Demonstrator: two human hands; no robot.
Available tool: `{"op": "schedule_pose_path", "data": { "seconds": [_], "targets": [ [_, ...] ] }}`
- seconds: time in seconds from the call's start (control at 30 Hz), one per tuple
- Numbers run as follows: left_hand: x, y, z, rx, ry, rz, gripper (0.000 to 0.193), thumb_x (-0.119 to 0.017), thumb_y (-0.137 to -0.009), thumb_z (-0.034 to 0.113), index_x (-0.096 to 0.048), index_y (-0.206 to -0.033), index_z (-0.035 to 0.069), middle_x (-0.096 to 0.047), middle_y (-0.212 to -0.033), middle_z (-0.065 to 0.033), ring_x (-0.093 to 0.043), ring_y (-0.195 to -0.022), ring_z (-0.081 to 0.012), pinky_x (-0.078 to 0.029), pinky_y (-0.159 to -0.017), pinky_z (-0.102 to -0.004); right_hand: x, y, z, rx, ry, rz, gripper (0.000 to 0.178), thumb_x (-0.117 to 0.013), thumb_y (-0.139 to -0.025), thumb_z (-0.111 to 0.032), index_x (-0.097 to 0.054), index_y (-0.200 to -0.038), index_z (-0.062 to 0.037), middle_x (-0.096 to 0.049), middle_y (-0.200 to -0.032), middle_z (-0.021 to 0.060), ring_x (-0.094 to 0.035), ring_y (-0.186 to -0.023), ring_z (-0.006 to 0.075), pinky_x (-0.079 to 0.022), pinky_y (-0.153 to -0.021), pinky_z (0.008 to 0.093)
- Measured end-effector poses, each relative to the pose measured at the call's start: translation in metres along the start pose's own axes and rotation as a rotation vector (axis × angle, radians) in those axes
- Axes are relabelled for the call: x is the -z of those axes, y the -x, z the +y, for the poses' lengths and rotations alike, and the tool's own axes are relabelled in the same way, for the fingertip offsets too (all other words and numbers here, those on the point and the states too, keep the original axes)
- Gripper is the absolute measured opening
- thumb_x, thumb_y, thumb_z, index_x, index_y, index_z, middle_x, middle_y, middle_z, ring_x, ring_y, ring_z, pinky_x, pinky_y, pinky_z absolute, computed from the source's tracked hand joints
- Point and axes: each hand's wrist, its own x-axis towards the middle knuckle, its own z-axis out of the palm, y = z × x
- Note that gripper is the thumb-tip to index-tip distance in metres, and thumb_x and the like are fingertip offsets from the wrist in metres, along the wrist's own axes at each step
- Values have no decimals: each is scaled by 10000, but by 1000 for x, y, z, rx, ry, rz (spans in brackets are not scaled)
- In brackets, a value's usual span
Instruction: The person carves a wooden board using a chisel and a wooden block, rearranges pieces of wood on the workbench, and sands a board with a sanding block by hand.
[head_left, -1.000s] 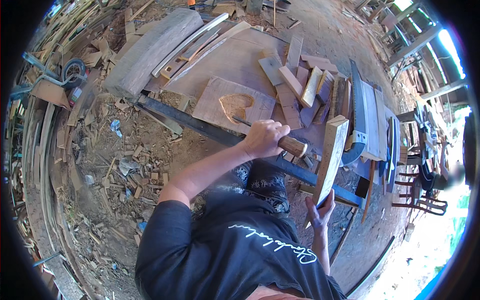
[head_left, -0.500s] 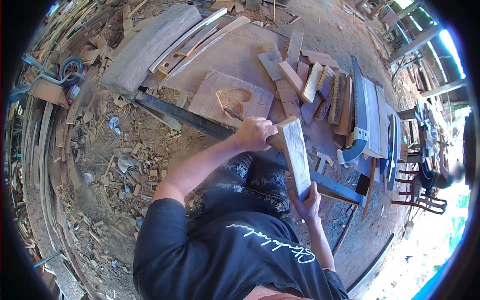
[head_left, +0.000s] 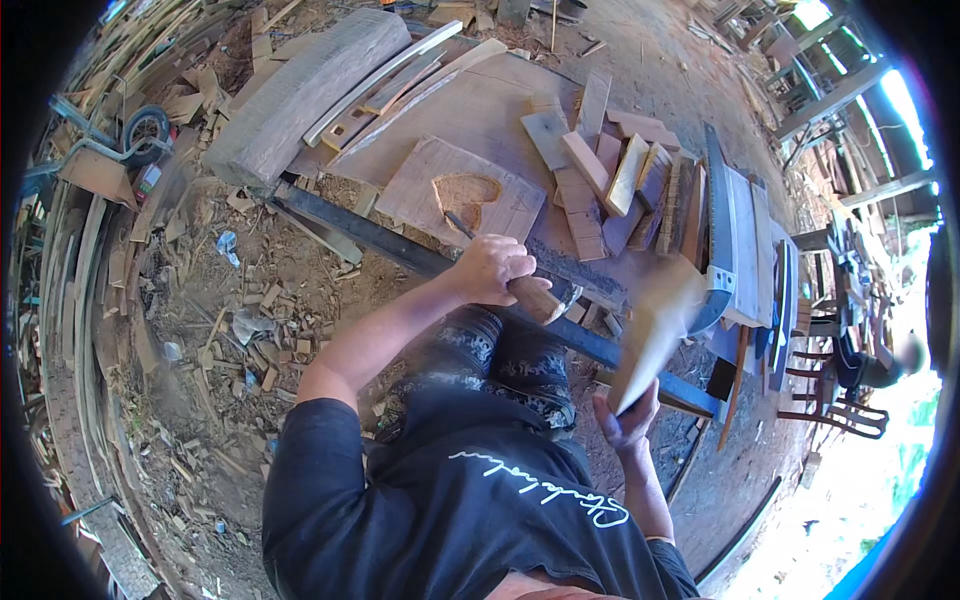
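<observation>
My left hand (head_left: 492, 270) is closed around a chisel (head_left: 537, 299), its thick wooden handle sticking out past my fist toward the right. The blade's tip rests at the lower left edge of a rounded hollow cut into a flat wooden board (head_left: 408, 190). That board lies flat near the front of the workbench. In my right hand (head_left: 628, 418) is a thick wooden block (head_left: 652, 335), gripped at its lower end. The block is blurred by motion and stands apart from the chisel handle, to its right.
Wood offcuts (head_left: 590, 185) are heaped right of the board. A handsaw (head_left: 716, 225) lies beyond them. A heavy beam (head_left: 310, 100) and thin strips (head_left: 425, 95) line the bench's left side. The bench's dark metal front rail (head_left: 360, 235) runs before me, with scraps on the ground.
The wooden block has swung right, away from the chisel handle's end, which now shows. My left hand keeps the chisel in nearly the same spot, having shifted slightly left.
</observation>
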Motion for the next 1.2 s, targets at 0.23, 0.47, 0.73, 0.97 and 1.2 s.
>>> {"op": "schedule_pose_path", "data": {
  "seconds": [0.23,0.47,0.73,0.97,1.2],
  "targets": [
    [1,8,-6,-33,-48,-26,304,-777,-708,319,-534,-692,136,-491,-629,-24,-514,-615,-228,-400,-559,-365,-4,-3,3,-382,260,-296,534,-809,-730,-293,-526,-1088,-13,-645,-779,167,-661,-674,305,-524,-634,371],
    [6,5,-10,30,44,-14,289,-781,-673,257,-522,-681,130,-491,-642,-26,-514,-657,-225,-399,-610,-364,-4,-12,2,-411,281,-452,505,-805,-737,-295,-535,-1038,7,-647,-749,151,-658,-659,259,-515,-618,368],
    [7,3,-23,-11,-36,-9,276,-759,-612,216,-499,-670,147,-496,-652,-18,-520,-669,-232,-408,-670,-354,-9,-8,8,112,56,-75,506,-788,-741,-261,-536,-1074,24,-665,-841,133,-669,-712,280,-530,-654,376],
    [12,8,-34,4,-28,-71,269,-747,-624,207,-491,-681,148,-492,-666,-15,-520,-714,-230,-398,-688,-369,-12,-24,7,-351,191,-201,471,-802,-734,-288,-514,-993,-20,-618,-720,168,-631,-625,296,-494,-583,384],
    [16,2,-39,-33,-62,-56,296,-751,-686,278,-487,-670,145,-488,-655,-15,-510,-697,-220,-382,-663,-368,-7,-12,-19,-61,109,-91,545,-806,-722,-315,-509,-1026,26,-624,-742,144,-645,-657,253,-501,-598,361]
  ]
}}
